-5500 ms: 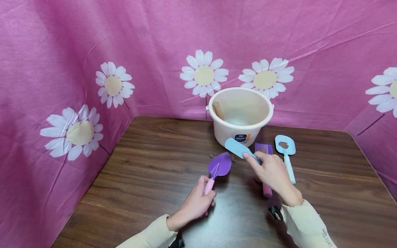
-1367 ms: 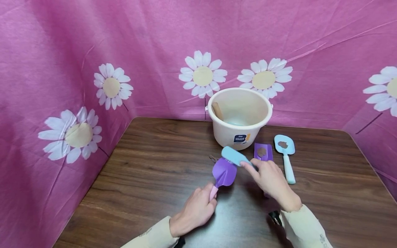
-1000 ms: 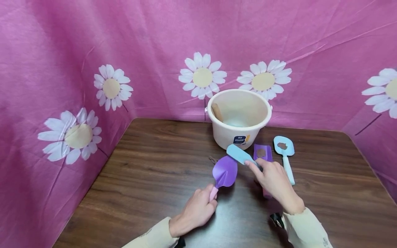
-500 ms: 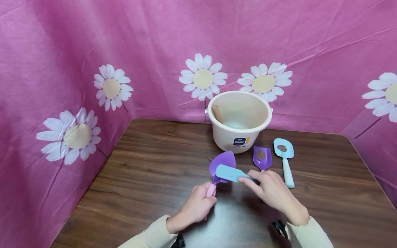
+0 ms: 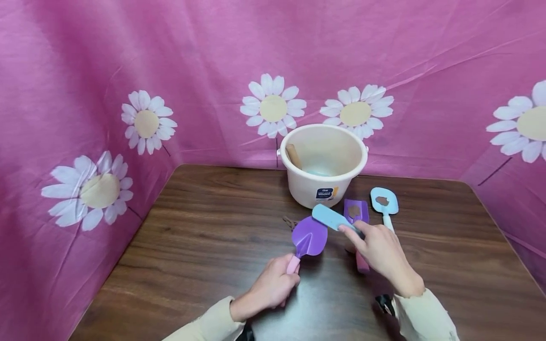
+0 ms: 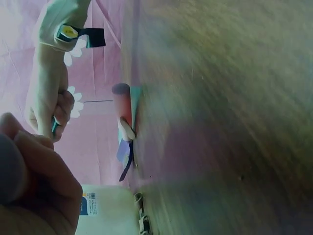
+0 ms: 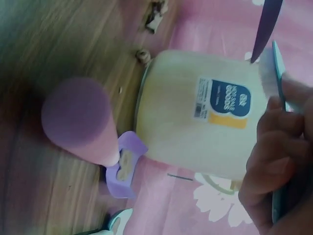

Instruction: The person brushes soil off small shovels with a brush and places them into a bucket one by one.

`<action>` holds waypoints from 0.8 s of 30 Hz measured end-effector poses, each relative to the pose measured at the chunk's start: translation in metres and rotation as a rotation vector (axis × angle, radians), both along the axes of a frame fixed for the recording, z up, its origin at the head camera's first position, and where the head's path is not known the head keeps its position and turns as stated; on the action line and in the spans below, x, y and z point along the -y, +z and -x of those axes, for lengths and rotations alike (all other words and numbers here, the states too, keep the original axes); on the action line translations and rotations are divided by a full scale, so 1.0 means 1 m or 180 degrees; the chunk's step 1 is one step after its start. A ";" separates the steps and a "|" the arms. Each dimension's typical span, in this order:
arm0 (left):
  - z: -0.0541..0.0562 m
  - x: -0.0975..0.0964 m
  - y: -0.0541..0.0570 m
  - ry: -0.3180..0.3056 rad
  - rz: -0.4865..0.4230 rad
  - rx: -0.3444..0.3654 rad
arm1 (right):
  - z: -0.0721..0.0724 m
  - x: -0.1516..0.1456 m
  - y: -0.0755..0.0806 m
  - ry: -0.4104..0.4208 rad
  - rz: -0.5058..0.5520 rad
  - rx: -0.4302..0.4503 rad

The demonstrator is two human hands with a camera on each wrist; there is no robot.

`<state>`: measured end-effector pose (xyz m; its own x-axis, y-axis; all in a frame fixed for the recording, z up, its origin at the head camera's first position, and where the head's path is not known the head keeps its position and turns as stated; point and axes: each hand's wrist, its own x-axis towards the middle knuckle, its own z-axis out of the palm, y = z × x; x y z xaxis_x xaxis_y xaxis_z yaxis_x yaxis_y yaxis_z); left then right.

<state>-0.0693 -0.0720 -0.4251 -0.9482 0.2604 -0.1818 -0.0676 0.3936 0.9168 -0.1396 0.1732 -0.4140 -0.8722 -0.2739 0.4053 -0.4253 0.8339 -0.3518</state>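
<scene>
Fingers (image 5: 294,279) of the left hand (image 5: 274,284) are curled round the pink handle (image 5: 293,264) of a purple shovel (image 5: 309,236); its blade reaches forward from them, above the table (image 5: 204,246). From my end, I see the right hand (image 5: 384,248) grasping a light-blue brush (image 5: 327,216), its head overlapping the blade's far edge; I can't tell whether the bristles (image 7: 268,78) touch. Farther out, a second purple shovel (image 5: 363,210) and a light-blue shovel (image 5: 391,204) lie right of the white bucket (image 5: 304,187), brown bits (image 5: 290,221) near its base.
</scene>
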 end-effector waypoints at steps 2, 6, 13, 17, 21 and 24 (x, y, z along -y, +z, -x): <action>0.001 0.000 -0.001 -0.0011 0.0050 -0.0032 | -0.004 0.005 0.001 0.0118 0.0001 0.0012; 0.004 0.000 -0.003 -0.0046 0.0137 -0.0097 | -0.011 0.014 0.005 0.0498 -0.0050 -0.0071; 0.005 0.001 -0.001 -0.0056 0.0250 -0.0230 | -0.010 0.017 0.008 0.0434 0.0067 0.0164; 0.003 0.004 -0.002 -0.0130 0.0436 -0.0410 | -0.002 0.007 0.006 0.0066 0.0111 0.0379; 0.002 0.005 -0.003 -0.0187 0.0586 -0.0538 | 0.003 -0.003 0.005 -0.0158 0.0020 0.0450; 0.002 0.004 -0.003 -0.0169 0.0557 -0.0511 | 0.003 -0.005 0.005 -0.0249 -0.0026 0.0429</action>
<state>-0.0709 -0.0763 -0.4284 -0.9544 0.2885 -0.0765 0.0985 0.5464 0.8317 -0.1430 0.1780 -0.4089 -0.9373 -0.2058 0.2813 -0.3084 0.8656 -0.3944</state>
